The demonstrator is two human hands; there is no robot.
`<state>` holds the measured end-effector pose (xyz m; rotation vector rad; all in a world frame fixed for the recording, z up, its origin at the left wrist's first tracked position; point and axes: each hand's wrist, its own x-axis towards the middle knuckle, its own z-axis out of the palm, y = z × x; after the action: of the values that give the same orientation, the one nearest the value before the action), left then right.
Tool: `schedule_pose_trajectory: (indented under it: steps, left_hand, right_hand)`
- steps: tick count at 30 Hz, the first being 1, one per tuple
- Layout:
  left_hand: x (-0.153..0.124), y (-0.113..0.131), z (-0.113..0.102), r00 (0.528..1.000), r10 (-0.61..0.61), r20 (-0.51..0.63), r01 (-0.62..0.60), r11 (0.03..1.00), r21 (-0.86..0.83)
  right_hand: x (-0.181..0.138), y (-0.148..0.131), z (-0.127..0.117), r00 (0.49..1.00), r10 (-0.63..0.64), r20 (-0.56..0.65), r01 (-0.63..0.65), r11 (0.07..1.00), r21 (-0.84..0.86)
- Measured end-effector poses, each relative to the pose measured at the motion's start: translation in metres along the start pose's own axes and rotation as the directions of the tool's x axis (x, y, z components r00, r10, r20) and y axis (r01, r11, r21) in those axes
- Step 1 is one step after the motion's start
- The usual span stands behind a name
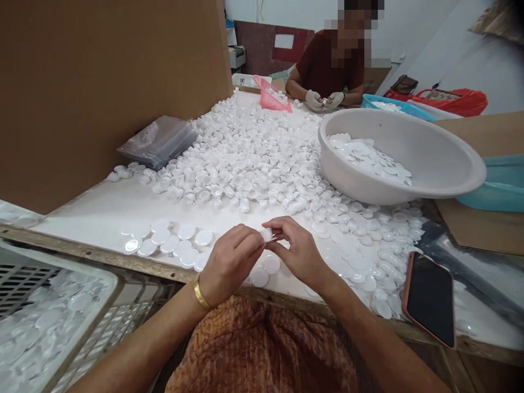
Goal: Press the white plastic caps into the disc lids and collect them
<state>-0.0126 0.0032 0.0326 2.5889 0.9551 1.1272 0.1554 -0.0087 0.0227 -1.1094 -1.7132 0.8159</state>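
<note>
Close together above the front of the table, my left hand (pixel 235 256) and my right hand (pixel 297 248) both grip a small white plastic piece (pixel 267 235). The fingers of each hand are closed around it and hide part of it. A thin edge shows by my right fingertips; I cannot tell whether it is a separate disc. Flat white discs (pixel 203 237) lie to the left of my left hand. Two more white discs (pixel 271 264) rest on the table below my hands. Beyond them spreads a large heap of small white plastic parts (pixel 254 158).
A grey basin (pixel 434 164) with white discs stands at the right. A phone (pixel 429 297) lies at the front right edge. Plastic bags (pixel 159 139) sit beside the cardboard (pixel 102 82). A white crate (pixel 94 327) of parts is lower left. A gloved co-worker (pixel 327 65) handles a part opposite.
</note>
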Motion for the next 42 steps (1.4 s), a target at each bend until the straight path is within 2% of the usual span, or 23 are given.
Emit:
schedule_pose_trajectory:
  steps: [2,4,8,16,21,27,34,38,42]
  left_hand:
    - [-0.002,0.006,-0.005,0.996,0.018,-0.092,-0.019,1.000,-0.012]
    - [-0.004,0.009,-0.007,0.989,-0.026,-0.146,0.021,0.999,-0.036]
    - [-0.010,0.011,-0.008,0.990,-0.088,-0.114,0.078,0.993,-0.088]
    - [-0.017,0.010,-0.014,0.988,-0.051,-0.145,0.031,0.991,-0.133]
    - [-0.023,0.015,-0.021,0.992,-0.046,-0.117,0.025,0.984,-0.178]
    - [-0.034,0.017,-0.030,0.999,-0.053,0.003,0.052,0.975,-0.216]
    - [-0.047,0.006,-0.046,0.987,-0.144,0.073,0.161,0.912,-0.379]
    - [-0.057,-0.002,-0.050,0.954,-0.276,0.120,0.301,0.848,-0.437]
    - [-0.065,-0.014,-0.048,0.898,-0.403,0.177,0.439,0.788,-0.432]
  right_hand:
    - [-0.003,-0.010,-0.003,0.994,-0.102,-0.044,0.100,0.994,-0.047]
    - [-0.007,-0.018,-0.005,0.983,-0.169,-0.066,0.162,0.982,-0.095]
    - [-0.015,-0.026,-0.003,0.965,-0.248,-0.090,0.231,0.959,-0.165]
    - [-0.018,-0.031,0.005,0.964,-0.255,-0.072,0.234,0.947,-0.221]
    - [-0.027,-0.034,0.013,0.968,-0.240,-0.068,0.211,0.934,-0.288]
    - [-0.042,-0.030,0.024,0.986,-0.160,-0.051,0.137,0.943,-0.302]
    - [-0.046,-0.034,0.043,0.999,0.047,0.025,-0.041,0.978,-0.203]
    - [-0.041,-0.045,0.059,0.985,0.167,0.033,-0.161,0.975,-0.152]
    - [-0.030,-0.054,0.075,0.945,0.316,0.083,-0.314,0.949,-0.038]
